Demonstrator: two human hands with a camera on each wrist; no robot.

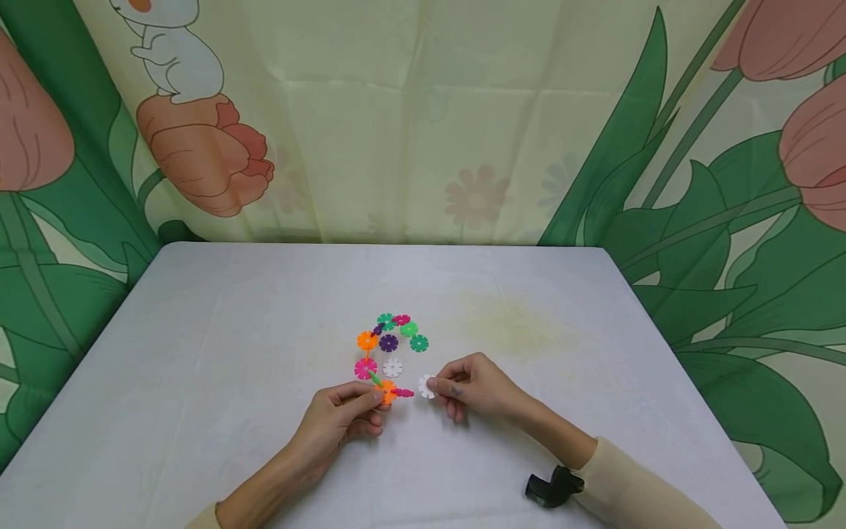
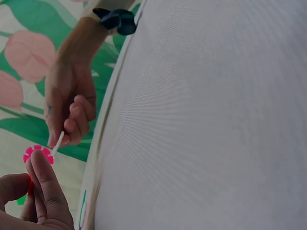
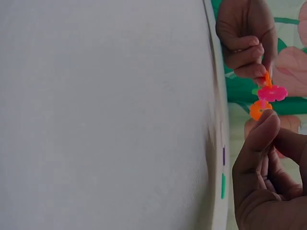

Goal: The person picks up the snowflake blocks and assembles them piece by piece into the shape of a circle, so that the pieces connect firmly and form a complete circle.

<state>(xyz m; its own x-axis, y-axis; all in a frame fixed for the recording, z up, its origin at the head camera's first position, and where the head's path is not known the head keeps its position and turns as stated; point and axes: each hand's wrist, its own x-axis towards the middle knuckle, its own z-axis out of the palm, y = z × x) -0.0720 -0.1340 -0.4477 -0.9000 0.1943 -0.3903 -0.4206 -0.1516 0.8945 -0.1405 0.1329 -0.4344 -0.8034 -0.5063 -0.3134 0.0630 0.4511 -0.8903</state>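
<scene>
Beige sleeve (image 1: 644,485) nearest; left hand (image 1: 338,417) pinches orange disc (image 1: 388,391) of chain (image 1: 367,340); right hand (image 1: 477,388) pinches white disc (image 1: 424,388).

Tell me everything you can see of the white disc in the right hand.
The white disc is thin and round, with notches around its rim, and looks like plastic. The right hand pinches it, the thumb hiding part of its face. The head view shows that face; the left wrist view shows the disc nearly edge-on, as a narrow strip. In the head view it sits just right of a pink disc, with a small gap between them.
</scene>
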